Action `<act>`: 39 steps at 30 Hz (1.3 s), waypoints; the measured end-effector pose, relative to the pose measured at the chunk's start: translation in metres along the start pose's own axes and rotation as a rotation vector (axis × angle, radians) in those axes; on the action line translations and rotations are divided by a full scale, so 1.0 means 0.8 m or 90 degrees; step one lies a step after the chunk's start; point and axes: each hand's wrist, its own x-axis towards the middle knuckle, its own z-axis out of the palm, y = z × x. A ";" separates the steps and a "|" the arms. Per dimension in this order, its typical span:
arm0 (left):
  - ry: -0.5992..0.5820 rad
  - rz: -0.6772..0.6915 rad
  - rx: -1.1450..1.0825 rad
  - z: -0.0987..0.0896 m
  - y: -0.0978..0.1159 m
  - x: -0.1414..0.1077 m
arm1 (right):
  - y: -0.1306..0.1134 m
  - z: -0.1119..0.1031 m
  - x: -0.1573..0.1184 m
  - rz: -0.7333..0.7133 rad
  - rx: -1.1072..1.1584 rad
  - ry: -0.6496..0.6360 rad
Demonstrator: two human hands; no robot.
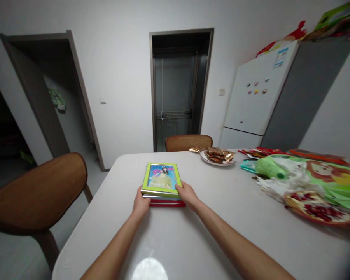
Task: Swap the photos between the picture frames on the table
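A green-bordered picture frame (162, 190) lies on top of a small stack on the table, its picture a dark-haired figure in a pale yellow dress against blue. Beneath it show a silvery edge and a red frame (167, 203), both mostly covered. My left hand (141, 203) is closed around the stack's left side, thumb at the near edge. On the opposite side my right hand (188, 195) grips the stack, its thumb over the green frame's near right corner. The fingers' far parts are hidden behind the stack.
On the white table (216, 225) stands a plate (217, 163) of gold-wrapped packets (214, 153). To the right lie green packaging (335, 182), crumpled white tissue (271, 186) and an opened pomegranate (321, 208). Brown chairs stand left (41, 190) and behind (189, 142); a fridge (253, 89) is back right.
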 end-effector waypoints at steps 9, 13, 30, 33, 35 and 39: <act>0.038 -0.017 0.031 -0.022 -0.015 -0.004 | -0.015 0.035 0.035 0.010 -0.060 -0.046; 0.041 -0.022 0.016 -0.030 -0.014 -0.006 | -0.005 0.034 0.040 0.017 -0.083 -0.030; -0.190 0.169 -0.533 -0.057 0.141 -0.076 | -0.134 0.019 -0.065 -0.176 0.647 -0.207; -0.200 0.159 -0.542 -0.061 0.135 -0.079 | -0.128 0.021 -0.069 -0.148 0.672 -0.214; -0.181 0.127 -0.544 -0.063 0.132 -0.078 | -0.124 0.026 -0.068 -0.113 0.696 -0.184; -0.149 0.041 -0.535 -0.070 0.130 -0.069 | -0.119 0.033 -0.063 0.035 0.737 -0.100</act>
